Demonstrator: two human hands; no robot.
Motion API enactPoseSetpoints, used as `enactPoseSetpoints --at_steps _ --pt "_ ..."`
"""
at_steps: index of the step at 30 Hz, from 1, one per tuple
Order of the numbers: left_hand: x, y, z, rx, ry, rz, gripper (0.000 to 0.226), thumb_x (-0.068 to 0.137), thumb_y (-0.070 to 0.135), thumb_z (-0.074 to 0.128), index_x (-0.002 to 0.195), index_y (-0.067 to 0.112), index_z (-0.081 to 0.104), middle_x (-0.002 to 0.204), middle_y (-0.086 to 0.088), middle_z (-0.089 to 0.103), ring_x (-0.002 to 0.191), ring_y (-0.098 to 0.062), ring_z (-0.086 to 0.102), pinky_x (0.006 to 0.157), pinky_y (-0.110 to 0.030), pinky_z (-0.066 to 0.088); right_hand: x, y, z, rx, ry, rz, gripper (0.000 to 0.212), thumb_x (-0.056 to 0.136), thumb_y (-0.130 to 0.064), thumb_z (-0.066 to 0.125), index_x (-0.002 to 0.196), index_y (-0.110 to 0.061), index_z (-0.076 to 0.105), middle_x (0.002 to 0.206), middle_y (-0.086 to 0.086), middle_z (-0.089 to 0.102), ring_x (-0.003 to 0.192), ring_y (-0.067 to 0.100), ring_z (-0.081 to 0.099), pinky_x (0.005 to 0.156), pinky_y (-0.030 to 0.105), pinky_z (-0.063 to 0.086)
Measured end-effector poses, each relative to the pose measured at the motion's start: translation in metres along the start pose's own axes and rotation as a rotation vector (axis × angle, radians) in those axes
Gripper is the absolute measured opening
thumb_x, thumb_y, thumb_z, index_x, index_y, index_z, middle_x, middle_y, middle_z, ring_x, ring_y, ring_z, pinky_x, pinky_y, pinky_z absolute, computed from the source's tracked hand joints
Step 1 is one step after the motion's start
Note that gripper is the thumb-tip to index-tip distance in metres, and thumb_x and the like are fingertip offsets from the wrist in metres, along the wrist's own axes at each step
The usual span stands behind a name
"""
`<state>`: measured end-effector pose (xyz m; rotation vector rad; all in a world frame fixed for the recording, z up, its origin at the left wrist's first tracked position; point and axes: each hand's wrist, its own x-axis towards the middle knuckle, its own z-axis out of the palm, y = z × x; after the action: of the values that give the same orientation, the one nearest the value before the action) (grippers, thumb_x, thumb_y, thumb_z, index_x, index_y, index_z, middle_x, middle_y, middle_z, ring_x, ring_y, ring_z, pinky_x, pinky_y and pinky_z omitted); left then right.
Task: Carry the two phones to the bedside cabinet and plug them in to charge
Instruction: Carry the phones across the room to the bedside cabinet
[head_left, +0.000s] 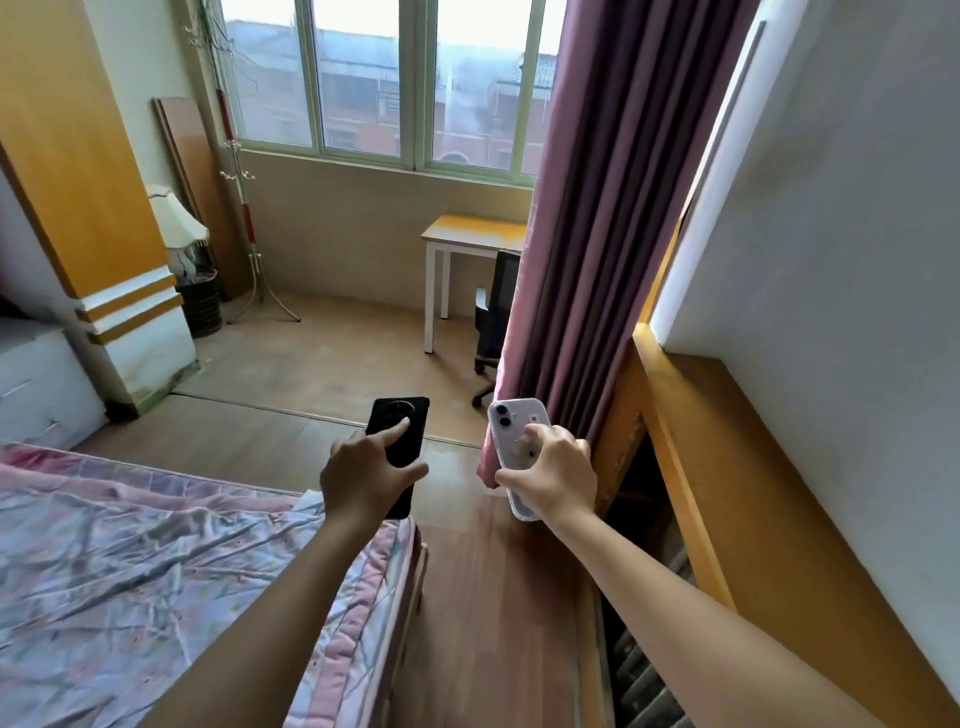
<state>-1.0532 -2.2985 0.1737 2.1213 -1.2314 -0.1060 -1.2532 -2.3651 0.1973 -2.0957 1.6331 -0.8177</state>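
Observation:
My left hand (363, 478) grips a black phone (397, 421) with a round camera ring, its back facing me and my forefinger lying across it. My right hand (553, 475) grips a white phone (511, 418) in a clear case, also back up, its two lenses at the top left. Both phones are held out in front of me above the wooden floor, side by side and a little apart. A white cabinet (41, 384) stands at the left beyond the bed; I cannot tell whether it is the bedside cabinet. No charger or cable shows.
A bed with a pink patterned cover (156, 561) fills the lower left. A purple curtain (597, 208) hangs at the right beside a wall with orange trim (691, 467). Ahead are a white-legged desk (467, 239), a black office chair (493, 322), a coat stand (254, 249) and a lamp (174, 218).

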Motion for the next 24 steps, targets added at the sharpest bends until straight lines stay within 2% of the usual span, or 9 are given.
enactPoseSetpoints --at_steps 3,9,11,15,24 --pt "0.052 -0.004 0.026 -0.007 -0.017 -0.022 0.065 0.063 0.049 0.07 0.126 0.049 0.054 0.092 -0.008 0.069 0.093 -0.032 0.059 0.065 -0.029 0.038 0.052 -0.001 0.02 0.004 0.002 0.012 0.044 0.053 -0.039 0.073 0.093 -0.027 0.06 0.101 -0.006 0.057 0.093 0.016 0.04 0.063 0.028 0.039" --pt "0.164 0.003 0.067 0.035 -0.082 0.03 0.066 0.062 0.05 0.068 0.127 0.05 0.053 0.098 -0.007 0.071 0.097 -0.031 0.059 0.069 -0.031 0.045 0.15 -0.001 0.047 -0.005 0.005 0.021 0.045 0.052 -0.04 0.072 0.093 -0.027 0.06 0.103 -0.007 0.057 0.096 0.019 0.044 0.065 0.028 0.042" --pt "0.2 0.009 0.079 0.035 -0.068 0.044 0.066 0.061 0.05 0.068 0.126 0.05 0.054 0.102 -0.008 0.069 0.099 -0.031 0.059 0.07 -0.032 0.047 0.182 0.001 0.054 -0.013 0.008 0.02 0.046 0.053 -0.04 0.072 0.095 -0.027 0.06 0.104 -0.007 0.057 0.097 0.018 0.044 0.066 0.028 0.042" --pt "0.259 0.023 0.11 0.0 -0.044 0.042 0.065 0.061 0.048 0.069 0.124 0.049 0.056 0.095 -0.005 0.067 0.095 -0.029 0.055 0.065 -0.029 0.04 0.249 0.009 0.066 -0.018 0.012 0.015 0.044 0.053 -0.039 0.072 0.094 -0.026 0.06 0.104 -0.007 0.058 0.099 0.019 0.046 0.071 0.029 0.047" --pt "0.401 0.047 0.19 -0.002 0.05 -0.049 0.061 0.062 0.044 0.072 0.122 0.045 0.06 0.092 -0.003 0.065 0.091 -0.03 0.056 0.063 -0.029 0.039 0.426 0.036 0.103 -0.031 -0.061 -0.044 0.045 0.053 -0.041 0.069 0.096 -0.028 0.06 0.103 -0.008 0.057 0.1 0.019 0.047 0.069 0.027 0.043"
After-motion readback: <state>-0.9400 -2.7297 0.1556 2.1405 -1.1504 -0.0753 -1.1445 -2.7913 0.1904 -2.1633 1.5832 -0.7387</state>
